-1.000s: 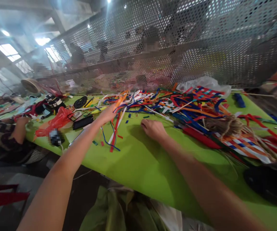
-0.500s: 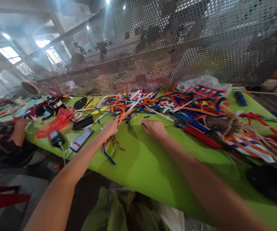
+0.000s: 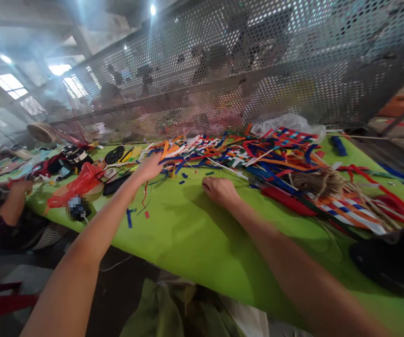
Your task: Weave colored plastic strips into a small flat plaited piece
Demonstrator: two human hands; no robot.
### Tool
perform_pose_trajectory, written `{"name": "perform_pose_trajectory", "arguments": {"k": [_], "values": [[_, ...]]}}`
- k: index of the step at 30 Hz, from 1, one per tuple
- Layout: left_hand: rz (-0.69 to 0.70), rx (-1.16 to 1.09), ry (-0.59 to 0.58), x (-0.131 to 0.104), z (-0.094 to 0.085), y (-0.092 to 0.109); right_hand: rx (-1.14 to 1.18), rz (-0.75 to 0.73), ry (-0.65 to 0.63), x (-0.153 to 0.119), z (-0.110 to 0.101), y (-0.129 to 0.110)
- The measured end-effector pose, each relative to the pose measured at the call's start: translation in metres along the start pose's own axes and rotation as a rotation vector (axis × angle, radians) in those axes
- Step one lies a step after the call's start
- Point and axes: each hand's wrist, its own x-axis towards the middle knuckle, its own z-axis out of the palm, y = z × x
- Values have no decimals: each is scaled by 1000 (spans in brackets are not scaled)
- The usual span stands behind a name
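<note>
My left hand (image 3: pixel 150 167) is closed at the left end of a heap of coloured flat strips (image 3: pixel 207 142). Orange, white and blue strips run out from its fingers, which are partly hidden. My right hand (image 3: pixel 222 191) rests on the green tabletop (image 3: pixel 184 234) with its fingers curled; whatever they may hold is hidden. Just beyond it lies a small dark green scrap (image 3: pixel 208 174). Short blue scraps (image 3: pixel 184 176) are scattered between the two hands. Below my left forearm lie a blue piece (image 3: pixel 129 217) and a red scrap (image 3: pixel 147 215).
Woven checked pieces (image 3: pixel 354 210), a twine bundle (image 3: pixel 319 182) and a clear plastic bag (image 3: pixel 289 124) lie right. On the left are a red plastic bag (image 3: pixel 78 185), a black pouch (image 3: pixel 117 185) and a co-worker's arm (image 3: pixel 14 203). A perforated metal screen (image 3: pixel 194 89) stands behind.
My left hand has moved up and left into the strips. The strips that hung beneath it are gone from there; scraps now show nearby. My forearm now covers the phone. My right hand stays put.
</note>
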Motion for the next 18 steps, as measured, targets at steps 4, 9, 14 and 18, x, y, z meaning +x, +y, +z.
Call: {"name": "perform_pose_trajectory", "arguments": {"k": [4,9,14,18], "values": [[118,-20,170,19,-34,-2,14,-6,9,-1,2,2],[267,23,341,46,-51,-2,26,-15,12,-2,4,5],[403,115,479,76,-36,-1,42,-15,6,0,6,5],[493,287,451,88,11,-6,49,17,-14,1,8,6]]}}
